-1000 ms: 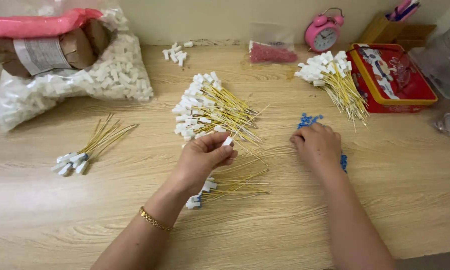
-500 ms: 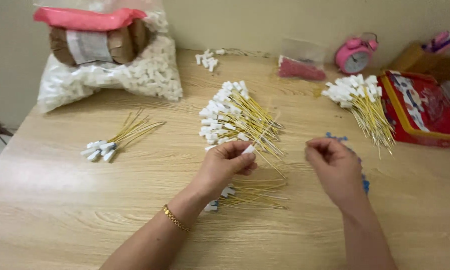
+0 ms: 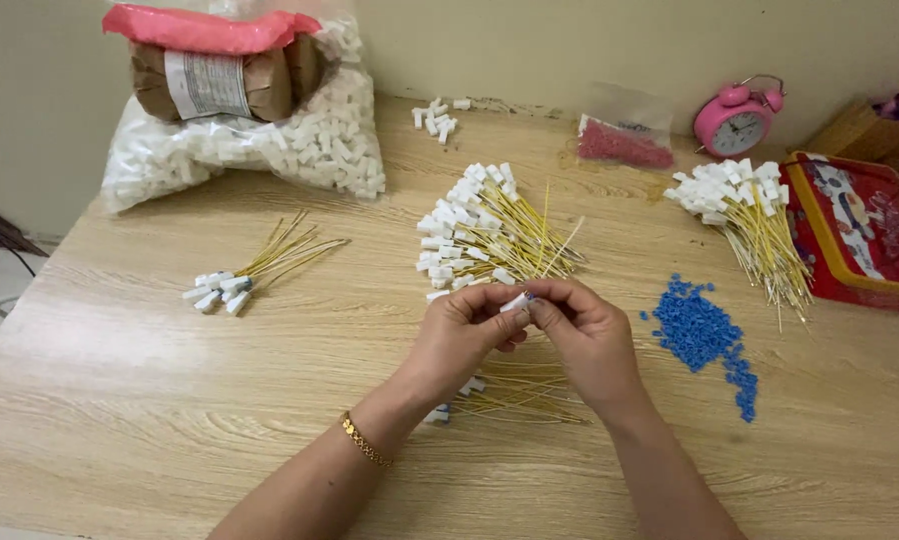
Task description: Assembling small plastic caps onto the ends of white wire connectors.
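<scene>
Over the tabletop (image 3: 149, 400) centre, I see my left hand (image 3: 461, 335) and right hand (image 3: 587, 335) meeting, fingers of both pinching one small white connector (image 3: 516, 301) between them. Yellow-wired finished pieces (image 3: 504, 395) lie beneath the wrists; blue beads (image 3: 704, 335) just right; larger wire pile (image 3: 489, 235) beyond.

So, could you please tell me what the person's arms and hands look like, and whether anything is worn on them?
Both forearms are bare, with no sleeves in view. The left hand has a thin gold chain bracelet at the wrist. The right hand shows no glove, watch or ring that can be made out.
</scene>
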